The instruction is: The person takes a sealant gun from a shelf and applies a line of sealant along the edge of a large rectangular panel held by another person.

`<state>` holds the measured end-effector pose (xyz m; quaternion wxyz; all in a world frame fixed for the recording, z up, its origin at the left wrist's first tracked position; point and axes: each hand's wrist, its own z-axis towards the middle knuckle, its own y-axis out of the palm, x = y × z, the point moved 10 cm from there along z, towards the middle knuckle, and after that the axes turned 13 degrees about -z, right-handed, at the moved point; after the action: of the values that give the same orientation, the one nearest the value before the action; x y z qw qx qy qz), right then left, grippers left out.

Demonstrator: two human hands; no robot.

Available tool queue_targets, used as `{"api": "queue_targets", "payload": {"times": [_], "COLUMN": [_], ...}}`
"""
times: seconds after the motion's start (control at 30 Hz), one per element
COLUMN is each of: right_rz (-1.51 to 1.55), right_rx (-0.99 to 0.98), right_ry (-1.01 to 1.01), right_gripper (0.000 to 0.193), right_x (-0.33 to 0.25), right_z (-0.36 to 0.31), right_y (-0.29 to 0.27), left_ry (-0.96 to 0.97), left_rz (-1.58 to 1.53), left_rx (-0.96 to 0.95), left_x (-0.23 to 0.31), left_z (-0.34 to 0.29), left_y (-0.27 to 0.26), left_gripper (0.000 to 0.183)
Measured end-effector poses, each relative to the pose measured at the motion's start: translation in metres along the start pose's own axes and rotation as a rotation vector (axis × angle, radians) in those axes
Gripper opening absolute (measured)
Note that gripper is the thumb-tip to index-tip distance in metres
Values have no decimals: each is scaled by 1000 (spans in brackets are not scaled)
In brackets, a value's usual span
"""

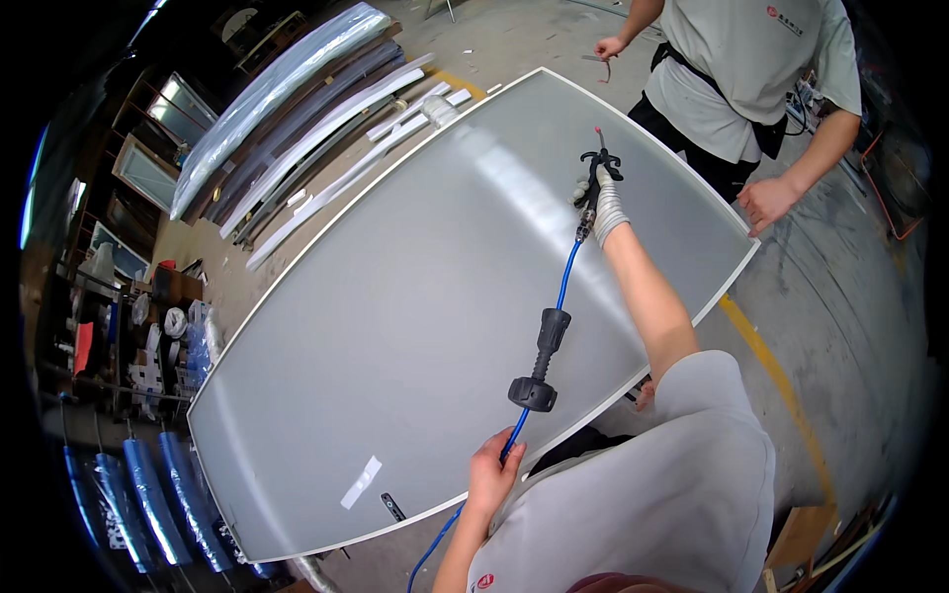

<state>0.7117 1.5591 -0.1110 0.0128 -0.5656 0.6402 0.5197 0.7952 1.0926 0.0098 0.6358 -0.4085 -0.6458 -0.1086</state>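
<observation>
My right hand (610, 206), in a pale glove, is closed around a black air blow gun (591, 203) with a thin red-tipped nozzle. It holds the gun over the far right part of a large grey panel (395, 296) with a thin white frame. From the gun's rear a blue air hose (568, 272) runs back toward me through a black ribbed fitting (539, 361) with a wide collar. My bare left hand (491, 471) grips the hose at the panel's near edge. A white strip (362, 482) and a small black slotted piece (392, 507) lie near the near left corner.
Across the panel's right corner stands a co-worker (751, 79), one hand (771, 203) at the frame edge, the other holding a small thin item. Long wrapped profiles (277, 109) lie on the floor at the far left. Blue-wrapped rolls (153, 504) stand at the near left.
</observation>
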Motion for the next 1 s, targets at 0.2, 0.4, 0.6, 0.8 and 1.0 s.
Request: {"api": "queue_targets", "payload": {"times": [0.2, 0.4, 0.6, 0.8, 1.0], "right_rz": [-219, -107, -812, -1113, -426], "right_rx": [3, 48, -665, -1179, -281], "right_ry": [-8, -84, 628, 999, 180], "right_gripper": [50, 53, 47, 37, 52], "right_x": [-18, -19, 190, 238, 67], "right_z": [64, 132, -49, -186, 68], "right_y": [3, 12, 135, 119, 102], "left_ry": [-130, -115, -64, -218, -145], "left_rz": [61, 108, 409, 186, -239], "left_rx": [51, 192, 660, 884, 893], "left_x": [-20, 2, -16, -36, 0], "left_z": [-5, 16, -21, -52, -20], "left_y": [-26, -38, -159, -227, -198], "left_gripper": [24, 22, 18, 15, 12]}}
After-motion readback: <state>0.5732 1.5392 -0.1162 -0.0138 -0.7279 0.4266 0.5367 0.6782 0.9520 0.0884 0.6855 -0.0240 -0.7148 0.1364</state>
